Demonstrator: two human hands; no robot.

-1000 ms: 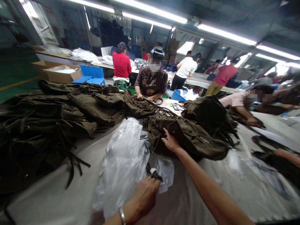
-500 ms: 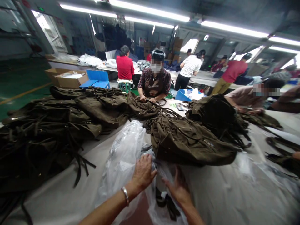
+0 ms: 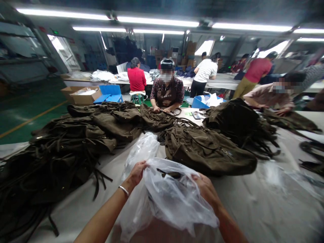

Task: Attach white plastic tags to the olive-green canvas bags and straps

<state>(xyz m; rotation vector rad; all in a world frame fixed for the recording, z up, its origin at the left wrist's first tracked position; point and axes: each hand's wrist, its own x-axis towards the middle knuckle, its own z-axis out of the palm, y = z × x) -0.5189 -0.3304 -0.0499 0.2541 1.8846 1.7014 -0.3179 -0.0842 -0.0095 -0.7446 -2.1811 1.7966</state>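
Observation:
A clear plastic bag (image 3: 174, 199) is spread between my two hands near the table's front edge. My left hand (image 3: 138, 171) pinches one side of its rim, fingers closed. The opposite side of the rim is gripped by my right hand (image 3: 204, 185), whose fingertips are partly covered by the film. Something dark shows inside the mouth of the bag, too covered to make out. Behind my left hand lies more crumpled clear plastic (image 3: 144, 145). Just beyond the bag, a dark olive canvas backpack (image 3: 210, 152) rests on its side.
A heap of olive backpacks (image 3: 76, 145) covers the table's left side, straps hanging loose. Another backpack (image 3: 235, 125) stands at the right, near loose plastic film (image 3: 275, 175). Across the table (image 3: 243, 199), a person in an apron (image 3: 165, 91) handles a bag; another person (image 3: 273, 94) works at right.
My hands have risen and now hold the plastic bag's rim stretched apart; before, they lay over the plastic with fingers extended. The camera view has shifted slightly.

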